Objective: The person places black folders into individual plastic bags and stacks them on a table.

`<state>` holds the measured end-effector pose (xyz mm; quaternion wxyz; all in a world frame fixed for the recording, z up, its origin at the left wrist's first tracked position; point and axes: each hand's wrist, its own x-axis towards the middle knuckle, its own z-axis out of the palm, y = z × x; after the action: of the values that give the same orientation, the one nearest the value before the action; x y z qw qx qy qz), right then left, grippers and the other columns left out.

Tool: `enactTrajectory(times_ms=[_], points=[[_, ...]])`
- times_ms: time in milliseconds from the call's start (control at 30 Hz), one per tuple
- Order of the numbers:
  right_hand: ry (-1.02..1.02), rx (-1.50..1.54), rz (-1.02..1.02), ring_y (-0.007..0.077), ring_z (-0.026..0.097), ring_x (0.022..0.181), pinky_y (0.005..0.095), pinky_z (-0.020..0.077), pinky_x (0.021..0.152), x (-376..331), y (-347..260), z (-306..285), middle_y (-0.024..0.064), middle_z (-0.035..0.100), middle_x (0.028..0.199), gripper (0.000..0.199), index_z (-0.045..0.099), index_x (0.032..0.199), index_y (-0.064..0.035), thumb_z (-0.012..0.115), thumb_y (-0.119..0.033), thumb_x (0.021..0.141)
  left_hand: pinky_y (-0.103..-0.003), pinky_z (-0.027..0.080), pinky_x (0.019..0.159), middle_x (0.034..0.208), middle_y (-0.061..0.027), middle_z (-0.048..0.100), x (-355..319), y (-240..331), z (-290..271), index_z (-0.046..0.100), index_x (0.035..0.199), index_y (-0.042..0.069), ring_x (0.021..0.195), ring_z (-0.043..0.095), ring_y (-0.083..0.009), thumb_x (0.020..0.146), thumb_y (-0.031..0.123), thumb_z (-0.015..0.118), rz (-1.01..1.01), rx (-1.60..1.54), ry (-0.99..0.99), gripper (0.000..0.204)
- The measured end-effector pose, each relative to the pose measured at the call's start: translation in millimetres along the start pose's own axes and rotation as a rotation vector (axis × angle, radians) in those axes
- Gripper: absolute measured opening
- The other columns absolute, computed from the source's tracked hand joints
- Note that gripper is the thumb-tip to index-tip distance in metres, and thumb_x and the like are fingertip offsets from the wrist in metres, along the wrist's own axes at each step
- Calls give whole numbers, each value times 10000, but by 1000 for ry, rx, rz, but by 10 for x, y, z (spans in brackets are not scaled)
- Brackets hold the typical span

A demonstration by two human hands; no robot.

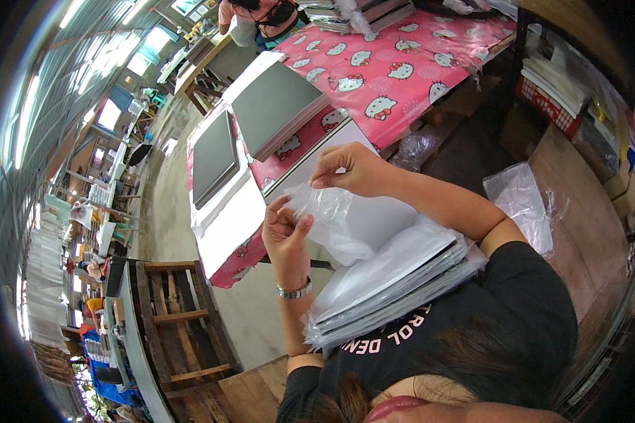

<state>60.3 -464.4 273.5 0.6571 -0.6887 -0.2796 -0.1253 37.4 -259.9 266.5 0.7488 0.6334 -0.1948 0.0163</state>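
A clear plastic bag [331,218] is bunched up between my hands. My right hand [349,169] pinches its upper edge between thumb and fingertips. Just below and to the left, my left hand [287,231], with a metal watch on the wrist, has its fingers curled at the bag's other side. Against my body rests a stack of flat dark-edged panels in clear plastic sleeves [388,285]. A white board [331,151] with a dark edge lies beyond my hands at the table's near corner, partly covered by them.
Two stacks of grey boards, one taller [275,106] and one lower [215,158], lie on a table with a pink cartoon-print cover [381,77]. A wooden pallet [180,317] is at lower left. Plastic sheets [518,201] lie at right. Another person [261,21] stands at the far end.
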Motion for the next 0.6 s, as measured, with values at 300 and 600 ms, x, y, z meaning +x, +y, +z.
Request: enactTrajectory(times_ms=[300, 600], points=[[101, -377, 1, 167, 511, 591, 304, 421, 578, -57, 18, 13, 52, 571, 660, 180, 582, 756, -11, 624, -151, 861, -171, 261, 557, 688, 74, 291, -110, 24, 152, 439, 1258, -8, 607, 300, -32, 776, -18, 660, -100, -29, -50, 531], [-9, 551, 365, 58, 415, 453, 203, 310, 392, -120, -161, 203, -25, 479, 569, 269, 579, 763, -72, 623, -316, 865, -188, 360, 606, 760, -19, 573, -204, -195, 38, 601, 820, 9, 644, 493, -77, 846, 70, 622, -29, -325, -116, 70]])
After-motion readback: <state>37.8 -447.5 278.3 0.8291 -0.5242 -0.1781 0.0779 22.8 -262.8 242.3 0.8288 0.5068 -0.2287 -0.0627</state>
